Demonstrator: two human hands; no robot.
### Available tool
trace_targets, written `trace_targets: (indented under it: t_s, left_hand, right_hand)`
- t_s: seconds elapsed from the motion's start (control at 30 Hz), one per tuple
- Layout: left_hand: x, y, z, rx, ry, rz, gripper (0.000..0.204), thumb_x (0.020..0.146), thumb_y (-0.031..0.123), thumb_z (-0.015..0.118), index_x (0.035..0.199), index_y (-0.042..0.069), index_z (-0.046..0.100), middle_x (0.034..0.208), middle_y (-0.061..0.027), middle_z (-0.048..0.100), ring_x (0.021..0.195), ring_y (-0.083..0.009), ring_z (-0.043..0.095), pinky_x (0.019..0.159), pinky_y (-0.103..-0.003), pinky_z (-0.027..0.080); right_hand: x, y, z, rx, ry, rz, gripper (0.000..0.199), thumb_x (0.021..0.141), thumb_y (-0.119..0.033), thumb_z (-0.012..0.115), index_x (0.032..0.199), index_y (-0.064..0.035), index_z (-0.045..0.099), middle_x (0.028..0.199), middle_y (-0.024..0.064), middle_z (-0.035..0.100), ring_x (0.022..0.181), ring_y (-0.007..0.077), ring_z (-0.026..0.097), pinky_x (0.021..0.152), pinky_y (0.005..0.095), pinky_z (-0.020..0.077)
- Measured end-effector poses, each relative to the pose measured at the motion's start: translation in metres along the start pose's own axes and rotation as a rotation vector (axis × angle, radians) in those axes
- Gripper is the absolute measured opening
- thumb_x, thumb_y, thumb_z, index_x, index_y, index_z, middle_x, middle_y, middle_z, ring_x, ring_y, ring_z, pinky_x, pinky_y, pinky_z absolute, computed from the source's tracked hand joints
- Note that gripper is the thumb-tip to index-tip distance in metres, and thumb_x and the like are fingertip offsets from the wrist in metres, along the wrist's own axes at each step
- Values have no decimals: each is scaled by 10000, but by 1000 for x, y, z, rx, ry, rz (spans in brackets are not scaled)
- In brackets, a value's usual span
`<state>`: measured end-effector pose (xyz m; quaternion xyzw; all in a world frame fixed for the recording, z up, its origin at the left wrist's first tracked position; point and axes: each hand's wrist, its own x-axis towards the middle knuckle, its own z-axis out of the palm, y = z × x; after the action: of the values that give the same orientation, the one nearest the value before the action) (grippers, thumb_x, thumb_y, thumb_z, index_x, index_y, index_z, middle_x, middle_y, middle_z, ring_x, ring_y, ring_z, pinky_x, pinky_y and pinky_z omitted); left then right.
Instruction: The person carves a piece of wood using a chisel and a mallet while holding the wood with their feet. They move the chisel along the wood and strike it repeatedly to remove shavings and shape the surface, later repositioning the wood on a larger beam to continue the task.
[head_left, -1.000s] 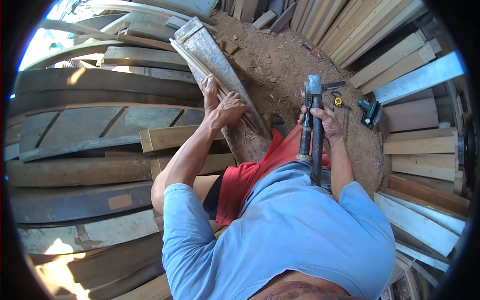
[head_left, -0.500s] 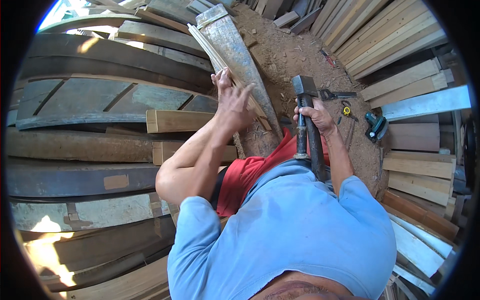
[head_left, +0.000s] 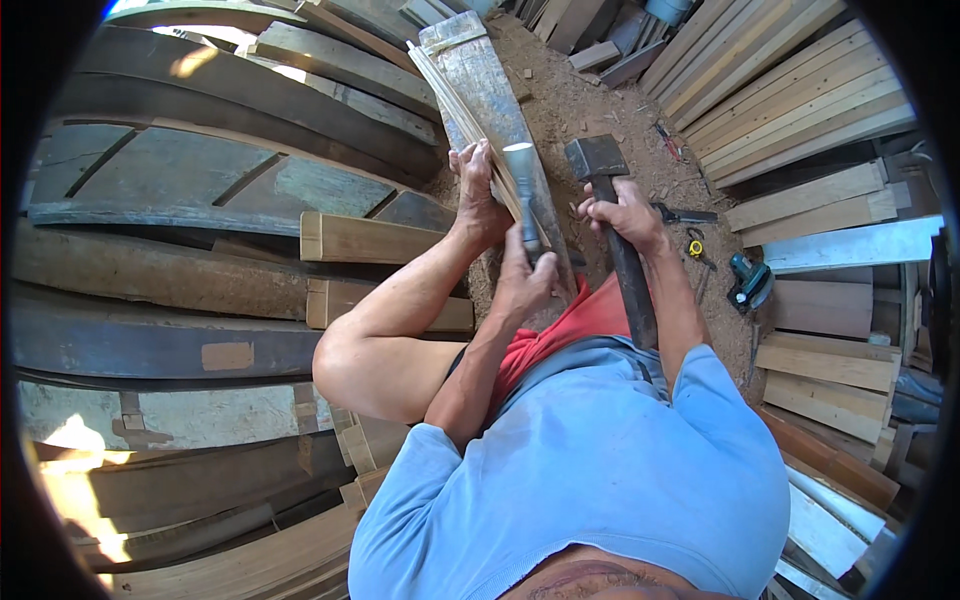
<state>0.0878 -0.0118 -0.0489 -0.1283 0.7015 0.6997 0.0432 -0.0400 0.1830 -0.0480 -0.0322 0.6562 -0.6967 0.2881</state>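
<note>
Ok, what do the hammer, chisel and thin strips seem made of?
Hammer: head likely steel, dull grey and blocky; handle dark, wood or rubber, I can't tell. Chisel: blade probably bare steel, its end gleaming brightly. Thin strips: apparently unpainted wood, judging by their pale tan colour.

Tool [head_left: 522, 190]: lower end hidden (inside left grip [head_left: 527, 282]); shirt [head_left: 570, 460] cut by lower edge.

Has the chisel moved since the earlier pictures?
Yes: the chisel moved left, from the right hand into the left hand, now over the worn board.
</note>
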Motion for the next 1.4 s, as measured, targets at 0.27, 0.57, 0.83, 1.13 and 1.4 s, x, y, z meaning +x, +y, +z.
trace_targets:
  t_s: [0.27,0.57,0.83,1.13,1.4]
  left_hand:
    - [-1,30,-31,-140,162,157,535,963,-7,575,1447,49,356,841,6,555,633,-63,550,551,-229,472]
    - [4,35,-24,-166,99,129,622,972,-11,575,1522,59,293,872,10,554,620,-63,524,542,-226,455]
    - [11,10,-33,19,169,219,697,971,96,583,1564,-74,257,1410,-235,538,1307,-269,547,1100,-355,428]
    - [56,10,-54,84,153,55,283,986,197,641,1108,-53,692,895,-79,727,803,-99,656,706,-284,535]
    - [119,-47,-29,589,329,-299,707,828,424,771,1321,-41,567,1206,-261,694,1146,-365,678,1024,-417,501]
  right_hand:
    - [137,46,17,-719,6,8,289,718,-229,710,867,18,696,797,178,722,744,292,715,670,426,555]
    - [203,75,47,-1177,-9,-67,409,871,-210,529,1219,-37,657,1152,303,683,1064,479,669,931,559,543]
    - [52,1,86,370,-255,-93,381,1054,-232,569,1332,28,590,1214,150,713,1029,180,685,937,330,546]
    - [2,-36,61,299,86,-269,371,1065,-344,574,1085,17,656,760,9,631,710,98,611,695,294,538]
    - [-12,-77,4,643,281,-488,300,1065,-289,570,998,-10,660,645,-63,396,606,75,478,646,314,497]
